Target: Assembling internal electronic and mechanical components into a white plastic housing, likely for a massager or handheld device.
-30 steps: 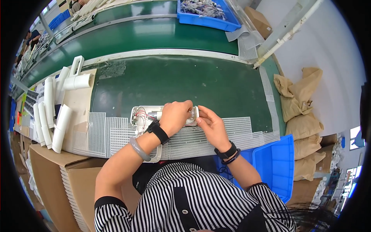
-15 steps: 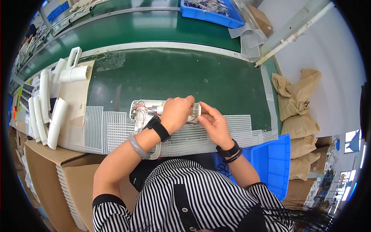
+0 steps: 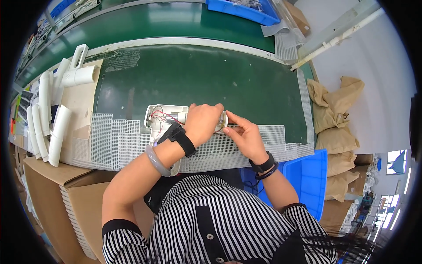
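Observation:
A white plastic appliance housing (image 3: 148,116) lies on the near part of the green bench, its inside facing up. Thin red and black wires (image 3: 159,115) loop through its left part, beside a small metal cylinder with a white end piece (image 3: 181,117). My left hand (image 3: 203,124) reaches across the middle of the housing with its fingers curled down over it, hiding what they press or hold. At the right end my right hand (image 3: 247,137) pinches the housing's edge between thumb and fingers. The housing's handle passes under my left wrist.
White plastic tubes and shells (image 3: 61,132) lie on cardboard at the left. Pale mesh matting (image 3: 127,149) lines the bench's near edge. A blue bin (image 3: 303,180) stands at the lower right, near brown sacks (image 3: 332,141). Another blue tray (image 3: 246,13) holds parts at the back.
The whole view has shifted slightly, so the bench appears higher and further left. Both hands stay at the housing, my left fingers now closer to its right end.

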The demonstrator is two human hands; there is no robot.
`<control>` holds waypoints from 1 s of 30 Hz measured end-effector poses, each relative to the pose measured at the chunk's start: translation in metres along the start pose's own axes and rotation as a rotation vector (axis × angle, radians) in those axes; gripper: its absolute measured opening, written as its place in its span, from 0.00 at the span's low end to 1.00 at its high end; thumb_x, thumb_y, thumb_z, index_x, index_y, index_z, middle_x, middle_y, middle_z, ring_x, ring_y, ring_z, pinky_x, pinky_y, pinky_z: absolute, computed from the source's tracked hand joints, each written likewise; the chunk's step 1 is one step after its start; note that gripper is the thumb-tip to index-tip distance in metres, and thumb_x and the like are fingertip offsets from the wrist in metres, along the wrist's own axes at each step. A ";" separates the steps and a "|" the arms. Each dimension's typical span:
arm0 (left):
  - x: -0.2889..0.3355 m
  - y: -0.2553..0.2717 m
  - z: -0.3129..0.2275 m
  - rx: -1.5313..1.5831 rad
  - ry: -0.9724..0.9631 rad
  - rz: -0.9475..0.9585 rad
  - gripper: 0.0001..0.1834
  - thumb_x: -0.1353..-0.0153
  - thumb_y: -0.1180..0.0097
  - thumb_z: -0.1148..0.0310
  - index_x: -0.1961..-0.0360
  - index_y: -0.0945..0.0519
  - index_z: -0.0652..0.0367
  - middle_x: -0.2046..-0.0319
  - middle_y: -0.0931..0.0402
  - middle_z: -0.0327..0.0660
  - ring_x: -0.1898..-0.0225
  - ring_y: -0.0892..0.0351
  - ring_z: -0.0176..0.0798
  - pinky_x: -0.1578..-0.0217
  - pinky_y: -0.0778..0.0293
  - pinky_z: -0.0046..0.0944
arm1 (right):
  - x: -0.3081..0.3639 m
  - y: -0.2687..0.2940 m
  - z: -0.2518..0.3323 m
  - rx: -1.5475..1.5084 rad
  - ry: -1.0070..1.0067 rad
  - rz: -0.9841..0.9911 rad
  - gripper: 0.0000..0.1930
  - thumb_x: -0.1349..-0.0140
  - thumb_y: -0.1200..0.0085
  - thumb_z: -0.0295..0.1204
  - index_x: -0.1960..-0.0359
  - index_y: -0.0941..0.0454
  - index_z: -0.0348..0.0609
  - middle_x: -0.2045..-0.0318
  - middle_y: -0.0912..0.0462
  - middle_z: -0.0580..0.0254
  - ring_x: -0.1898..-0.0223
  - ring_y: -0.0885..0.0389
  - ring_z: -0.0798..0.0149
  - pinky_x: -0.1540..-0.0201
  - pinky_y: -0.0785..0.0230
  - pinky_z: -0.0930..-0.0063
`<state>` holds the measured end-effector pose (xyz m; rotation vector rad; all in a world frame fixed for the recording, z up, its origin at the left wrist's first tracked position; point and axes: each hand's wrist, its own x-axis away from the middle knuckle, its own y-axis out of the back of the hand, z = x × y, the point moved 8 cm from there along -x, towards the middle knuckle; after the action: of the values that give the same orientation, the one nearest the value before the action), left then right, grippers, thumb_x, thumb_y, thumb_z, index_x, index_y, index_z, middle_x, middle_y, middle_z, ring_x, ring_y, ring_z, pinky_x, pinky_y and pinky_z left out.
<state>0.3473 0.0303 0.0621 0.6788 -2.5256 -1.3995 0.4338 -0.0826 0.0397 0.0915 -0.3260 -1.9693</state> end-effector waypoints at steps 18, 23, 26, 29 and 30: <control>-0.003 0.007 0.012 0.160 0.077 -0.052 0.07 0.41 0.40 0.69 0.66 0.18 0.62 0.73 0.17 0.50 0.69 0.16 0.55 0.65 0.21 0.49 | -0.022 0.004 0.015 0.122 0.094 0.187 0.28 0.32 0.41 0.29 0.33 0.32 0.31 0.45 0.20 0.45 0.52 0.14 0.62 0.51 0.21 0.72; -0.002 0.010 0.014 0.213 0.090 -0.062 0.07 0.41 0.40 0.69 0.65 0.18 0.61 0.73 0.17 0.51 0.69 0.16 0.55 0.64 0.21 0.49 | -0.024 0.006 0.035 0.214 0.141 0.168 0.26 0.31 0.43 0.30 0.35 0.31 0.30 0.46 0.20 0.44 0.53 0.13 0.61 0.52 0.21 0.72; -0.002 0.007 0.012 0.170 0.083 -0.041 0.07 0.41 0.39 0.69 0.65 0.18 0.61 0.73 0.17 0.51 0.70 0.16 0.55 0.64 0.21 0.49 | -0.025 0.005 0.030 0.197 0.120 0.194 0.26 0.31 0.42 0.30 0.35 0.30 0.29 0.47 0.20 0.44 0.53 0.13 0.61 0.52 0.21 0.71; -0.003 0.004 0.008 0.095 0.046 -0.043 0.06 0.41 0.40 0.69 0.66 0.18 0.60 0.75 0.17 0.50 0.71 0.16 0.55 0.65 0.21 0.49 | -0.022 0.004 0.019 0.133 0.076 0.194 0.27 0.32 0.41 0.31 0.36 0.30 0.28 0.48 0.19 0.43 0.55 0.12 0.60 0.53 0.21 0.72; -0.002 0.005 0.006 0.075 0.020 -0.072 0.05 0.41 0.40 0.70 0.67 0.18 0.60 0.75 0.17 0.50 0.71 0.16 0.56 0.65 0.21 0.50 | -0.021 0.004 0.019 0.120 0.067 0.182 0.27 0.32 0.41 0.31 0.36 0.30 0.27 0.49 0.17 0.43 0.56 0.12 0.61 0.53 0.21 0.72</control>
<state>0.3451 0.0375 0.0633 0.8004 -2.5739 -1.3185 0.4421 -0.0612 0.0572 0.1981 -0.3948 -1.7621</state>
